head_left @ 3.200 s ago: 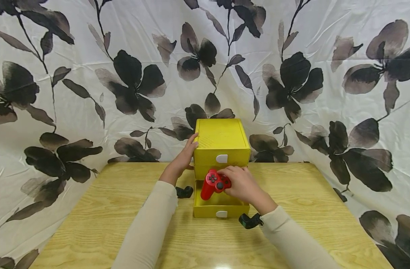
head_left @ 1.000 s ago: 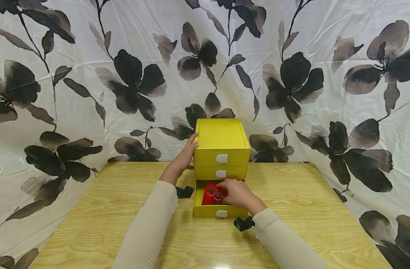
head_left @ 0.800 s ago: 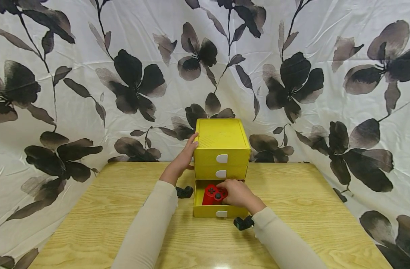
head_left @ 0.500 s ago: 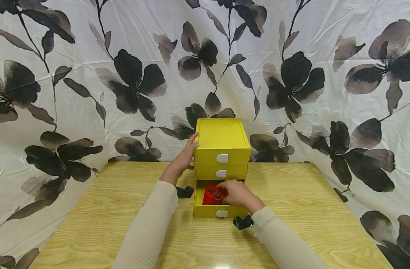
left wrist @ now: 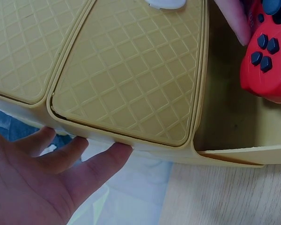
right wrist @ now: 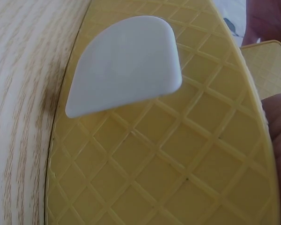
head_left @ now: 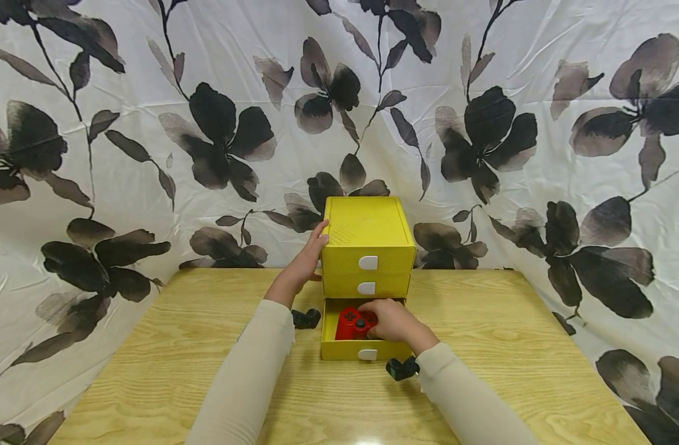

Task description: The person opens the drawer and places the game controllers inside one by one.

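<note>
A yellow unit of stacked drawers [head_left: 367, 224] stands at the back of the table, its bottom drawer [head_left: 339, 351] pulled out. Inside that drawer is a red game controller [head_left: 347, 329], and my right hand [head_left: 396, 321] grips its right end with fingers and thumb. In the left wrist view the controller [left wrist: 271, 77] sits above the drawer's inner floor, buttons showing. My left hand [head_left: 302, 264] rests against the unit's left side, fingers extended along it. The right wrist view is mostly filled by the drawer's lattice front [right wrist: 178, 159] with its white handle [right wrist: 126, 65].
Both upper drawers are closed, each with a white handle [head_left: 367, 262]. The wooden table [head_left: 178, 371] spreads out on both sides. Behind it hangs a floral cloth [head_left: 384, 148]. Black wrist devices [head_left: 402, 369] show beside my sleeves.
About three seconds ago the controller hung tilted above the drawer in my right hand. It has come down into the drawer and settled slightly lower over the last second. My left hand stays put.
</note>
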A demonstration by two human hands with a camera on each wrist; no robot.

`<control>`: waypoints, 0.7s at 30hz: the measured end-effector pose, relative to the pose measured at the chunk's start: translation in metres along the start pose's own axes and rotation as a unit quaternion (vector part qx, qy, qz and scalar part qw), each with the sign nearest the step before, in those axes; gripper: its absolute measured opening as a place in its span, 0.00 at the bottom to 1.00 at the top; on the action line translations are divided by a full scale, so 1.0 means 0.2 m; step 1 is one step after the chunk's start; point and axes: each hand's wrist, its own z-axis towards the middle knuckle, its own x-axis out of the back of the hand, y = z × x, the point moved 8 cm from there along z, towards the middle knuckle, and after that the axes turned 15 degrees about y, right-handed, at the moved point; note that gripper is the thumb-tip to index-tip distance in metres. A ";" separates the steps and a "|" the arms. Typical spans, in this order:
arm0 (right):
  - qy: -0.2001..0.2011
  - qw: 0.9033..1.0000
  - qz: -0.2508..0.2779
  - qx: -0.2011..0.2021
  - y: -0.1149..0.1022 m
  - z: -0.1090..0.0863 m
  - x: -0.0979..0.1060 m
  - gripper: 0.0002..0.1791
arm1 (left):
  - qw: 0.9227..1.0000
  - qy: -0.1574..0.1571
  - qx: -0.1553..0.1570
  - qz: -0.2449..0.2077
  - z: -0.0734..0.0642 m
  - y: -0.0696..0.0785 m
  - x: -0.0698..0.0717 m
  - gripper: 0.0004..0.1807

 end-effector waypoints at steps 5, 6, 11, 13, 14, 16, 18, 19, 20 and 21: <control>-0.002 1.000 0.011 -0.006 0.01 -0.01 0.00 0.25 | 1.000 0.001 -0.002 -0.001 0.03 -0.03 0.00 0.27; -0.002 1.000 0.013 -0.007 0.01 -0.01 0.00 0.25 | 1.000 0.004 -0.001 0.000 0.04 -0.05 0.00 0.27; -0.002 1.000 0.022 -0.006 0.00 -0.02 0.01 0.23 | 1.000 0.019 -0.004 0.003 0.10 -0.11 0.00 0.24; 0.003 1.000 0.022 -0.002 0.00 -0.03 0.02 0.23 | 1.000 0.024 -0.008 0.005 0.11 -0.12 0.00 0.24; 0.006 1.000 0.022 0.001 -0.01 -0.03 0.02 0.23 | 1.000 0.024 -0.009 0.003 0.11 -0.12 0.00 0.24; 0.015 1.000 0.022 0.008 -0.02 -0.04 0.04 0.23 | 1.000 0.024 -0.009 0.002 0.11 -0.12 0.00 0.24; 0.023 0.999 0.020 0.015 -0.03 -0.04 0.05 0.23 | 1.000 0.024 -0.007 -0.001 0.11 -0.12 0.01 0.24; 0.028 0.999 0.020 0.016 -0.03 -0.04 0.06 0.23 | 1.000 0.023 -0.007 -0.002 0.11 -0.12 0.00 0.24; 0.033 0.999 0.020 0.021 -0.04 -0.05 0.07 0.23 | 1.000 0.022 -0.006 -0.004 0.11 -0.12 0.00 0.24; 0.038 0.999 0.019 0.024 -0.05 -0.05 0.08 0.23 | 1.000 0.022 -0.004 -0.006 0.11 -0.12 0.00 0.24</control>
